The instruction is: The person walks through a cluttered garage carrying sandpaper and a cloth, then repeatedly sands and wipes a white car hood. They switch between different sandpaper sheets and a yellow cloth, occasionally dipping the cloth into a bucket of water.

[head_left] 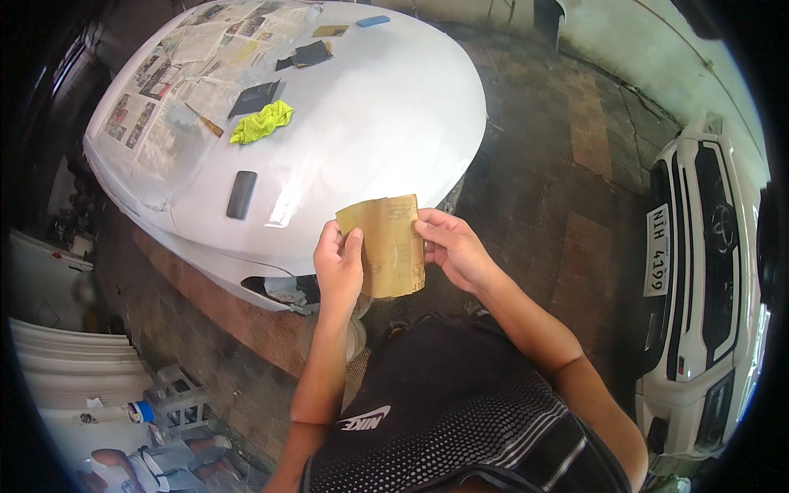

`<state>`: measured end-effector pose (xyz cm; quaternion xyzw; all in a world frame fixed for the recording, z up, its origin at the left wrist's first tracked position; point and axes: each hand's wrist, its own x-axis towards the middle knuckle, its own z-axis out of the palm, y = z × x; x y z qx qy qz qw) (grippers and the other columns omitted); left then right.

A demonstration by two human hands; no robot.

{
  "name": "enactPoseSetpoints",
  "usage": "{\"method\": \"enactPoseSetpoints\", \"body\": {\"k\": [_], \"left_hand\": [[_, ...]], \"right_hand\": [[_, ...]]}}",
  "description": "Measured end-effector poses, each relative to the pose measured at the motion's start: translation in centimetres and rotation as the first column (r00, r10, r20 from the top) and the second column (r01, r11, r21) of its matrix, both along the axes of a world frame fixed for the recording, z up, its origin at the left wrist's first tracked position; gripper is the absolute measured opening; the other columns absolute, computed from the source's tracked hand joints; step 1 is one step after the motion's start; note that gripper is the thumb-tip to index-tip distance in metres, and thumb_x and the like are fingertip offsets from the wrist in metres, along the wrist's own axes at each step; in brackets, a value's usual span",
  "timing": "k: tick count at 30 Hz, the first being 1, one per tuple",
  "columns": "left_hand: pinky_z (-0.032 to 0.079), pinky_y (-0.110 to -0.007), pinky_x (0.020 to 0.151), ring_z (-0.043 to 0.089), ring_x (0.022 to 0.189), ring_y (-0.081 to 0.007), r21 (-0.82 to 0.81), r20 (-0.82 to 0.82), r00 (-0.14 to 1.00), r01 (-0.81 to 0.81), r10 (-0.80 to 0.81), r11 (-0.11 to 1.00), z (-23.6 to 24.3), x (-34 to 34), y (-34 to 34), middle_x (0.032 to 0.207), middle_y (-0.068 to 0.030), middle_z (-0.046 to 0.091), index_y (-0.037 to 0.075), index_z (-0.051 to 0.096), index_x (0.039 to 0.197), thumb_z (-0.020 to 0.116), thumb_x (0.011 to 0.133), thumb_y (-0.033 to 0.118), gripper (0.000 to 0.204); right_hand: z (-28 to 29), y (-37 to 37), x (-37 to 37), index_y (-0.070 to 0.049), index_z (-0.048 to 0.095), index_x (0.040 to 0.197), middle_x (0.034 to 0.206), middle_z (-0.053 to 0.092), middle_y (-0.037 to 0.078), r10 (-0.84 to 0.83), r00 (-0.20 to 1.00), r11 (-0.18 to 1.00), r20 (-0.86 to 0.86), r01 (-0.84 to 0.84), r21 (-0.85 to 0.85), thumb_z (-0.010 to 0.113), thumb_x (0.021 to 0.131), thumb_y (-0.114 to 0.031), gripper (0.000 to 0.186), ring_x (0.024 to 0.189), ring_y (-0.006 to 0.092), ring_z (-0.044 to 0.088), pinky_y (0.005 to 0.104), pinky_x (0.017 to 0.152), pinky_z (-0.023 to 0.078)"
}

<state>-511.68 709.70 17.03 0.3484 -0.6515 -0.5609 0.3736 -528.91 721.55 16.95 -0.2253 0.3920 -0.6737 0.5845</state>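
In front of my body I hold a folded, tan-backed sheet of sandpaper (pixel 390 251) with both hands. My left hand (pixel 339 261) pinches its left edge, thumb on the near face. My right hand (pixel 452 246) grips the right edge near the upper corner. Just beyond is a white car hood (pixel 370 115). A dark, rounded rectangular object (pixel 241 195) lies on it, closest to my left hand. Farther up are a crumpled yellow-green cloth (pixel 261 123), dark sheets (pixel 253 99), more dark pieces (pixel 313 54), a tan piece (pixel 330 31) and a blue block (pixel 373 21).
Newspaper (pixel 136 119) covers the windshield area, with a thin brown-handled tool (pixel 205 123) at its edge. A light bucket (pixel 355 338) stands below my left forearm. To the right is a white vehicle (pixel 697 366). A person (pixel 160 467) sits at lower left, beside a grey crate (pixel 182 403).
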Motion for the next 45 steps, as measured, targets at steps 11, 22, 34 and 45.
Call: {"method": "enactPoseSetpoints", "body": {"k": [11, 22, 34, 45], "left_hand": [[0.046, -0.031, 0.081, 0.052, 0.085, -0.0127, -0.209, -0.003, 0.985, -0.169, 0.172, 0.963, -1.1, -1.6, 2.4, 0.095, -0.0049, 0.057, -0.003, 0.059, 0.109, 0.06, 0.1, 0.006, 0.013], [0.043, -0.035, 0.108, 0.055, 0.124, -0.0189, 0.494, -0.469, 0.883, 0.295, -0.036, 0.818, 0.7, -1.6, 4.5, 0.132, -0.0121, 0.058, -0.002, 0.053, 0.131, 0.066, 0.1, 0.011, 0.036], [0.05, -0.032, 0.098, 0.062, 0.114, -0.0167, 0.13, -0.159, 0.964, 0.235, -0.213, 0.963, 2.1, -2.5, 4.6, 0.127, -0.01, 0.062, -0.001, 0.052, 0.142, 0.071, 0.097, 0.006, 0.049], [0.053, -0.024, 0.079, 0.065, 0.089, -0.0089, -0.005, 0.019, 0.974, 0.228, -0.228, 0.974, 2.1, -3.3, 5.1, 0.106, -0.0053, 0.068, 0.0, 0.064, 0.129, 0.07, 0.099, 0.008, 0.032]], "right_hand": [[0.1, 0.6, 1.5, -0.002, 0.062, 0.13, 0.113, 0.072, 0.004, -0.078, 0.99, 0.996, -0.114, 0.074, -0.039, 0.059, 0.107, -0.022, 0.03, 0.101, 0.0109, 0.068, 0.0307, 0.089, 0.056], [-2.4, 2.2, -0.4, -0.012, 0.061, 0.111, 0.106, 0.068, -0.004, -0.04, 0.999, 0.997, 0.021, 0.042, -0.061, 0.056, 0.108, -0.025, 0.014, 0.098, 0.0065, 0.063, 0.0276, 0.084, 0.052], [0.1, 4.3, -2.2, -0.006, 0.055, 0.139, 0.121, 0.067, 0.006, -0.148, 0.988, 0.988, 0.036, 0.149, -0.028, 0.06, 0.106, -0.021, 0.037, 0.11, 0.014, 0.065, 0.0326, 0.094, 0.054], [0.0, 4.1, -4.5, 0.0, 0.057, 0.128, 0.115, 0.067, 0.01, -0.16, 0.892, 0.986, -0.422, 0.125, -0.111, 0.084, 0.088, -0.013, 0.049, 0.1, 0.0165, 0.071, 0.0298, 0.084, 0.061]]}}
